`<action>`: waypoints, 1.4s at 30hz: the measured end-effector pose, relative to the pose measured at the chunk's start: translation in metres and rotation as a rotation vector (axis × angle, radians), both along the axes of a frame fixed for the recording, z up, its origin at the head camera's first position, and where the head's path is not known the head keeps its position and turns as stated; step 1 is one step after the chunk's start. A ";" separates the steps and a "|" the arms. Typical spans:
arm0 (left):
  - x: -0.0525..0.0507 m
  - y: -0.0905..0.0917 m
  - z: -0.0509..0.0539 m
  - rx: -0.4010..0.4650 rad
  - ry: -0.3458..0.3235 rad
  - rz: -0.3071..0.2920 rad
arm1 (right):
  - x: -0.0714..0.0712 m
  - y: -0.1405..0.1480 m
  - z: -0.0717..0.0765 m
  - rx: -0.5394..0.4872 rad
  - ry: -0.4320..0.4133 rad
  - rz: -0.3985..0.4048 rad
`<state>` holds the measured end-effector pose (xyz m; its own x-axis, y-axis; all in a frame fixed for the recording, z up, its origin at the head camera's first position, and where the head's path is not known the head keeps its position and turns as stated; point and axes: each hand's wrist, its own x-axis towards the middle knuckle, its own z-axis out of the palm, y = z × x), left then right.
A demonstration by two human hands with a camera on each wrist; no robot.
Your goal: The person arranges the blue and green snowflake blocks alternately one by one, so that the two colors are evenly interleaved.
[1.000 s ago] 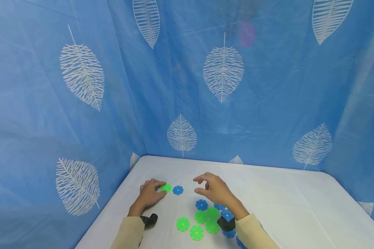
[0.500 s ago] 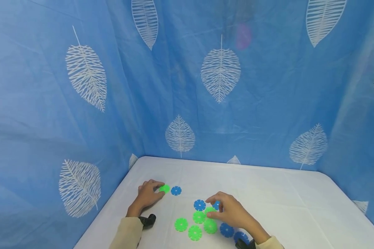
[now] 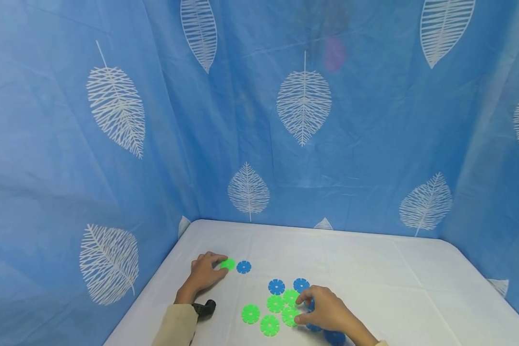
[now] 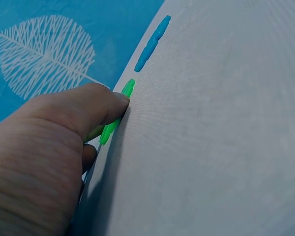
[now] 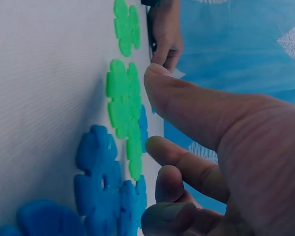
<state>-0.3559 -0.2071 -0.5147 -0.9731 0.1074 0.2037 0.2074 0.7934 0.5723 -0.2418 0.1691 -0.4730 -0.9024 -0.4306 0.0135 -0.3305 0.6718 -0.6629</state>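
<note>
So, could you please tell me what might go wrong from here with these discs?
The right hand is close in on a crowded cluster of green discs and blue discs, so it could knock neighbours aside or catch more than one.

The left hand pinches a green disc right beside a lone blue disc; a small slip might push the two together.

White table [image 3: 380,274]; blue curtain [image 3: 367,144] behind and at sides, white leaf prints [image 3: 304,108].
</note>
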 end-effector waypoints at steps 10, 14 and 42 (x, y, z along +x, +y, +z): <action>0.001 0.000 0.003 -0.010 -0.006 0.001 | 0.000 -0.003 -0.006 0.033 -0.014 -0.011; 0.001 0.000 0.002 -0.008 -0.004 0.003 | 0.001 -0.005 -0.007 0.062 0.009 -0.010; 0.003 0.000 -0.002 -0.003 0.003 0.014 | 0.006 -0.010 -0.014 0.006 0.049 -0.046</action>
<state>-0.3524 -0.2067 -0.5163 -0.9739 0.0946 0.2061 0.1980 0.7977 0.5696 -0.2362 0.1595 -0.4874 -0.9196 -0.3889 0.0557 -0.3311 0.6910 -0.6425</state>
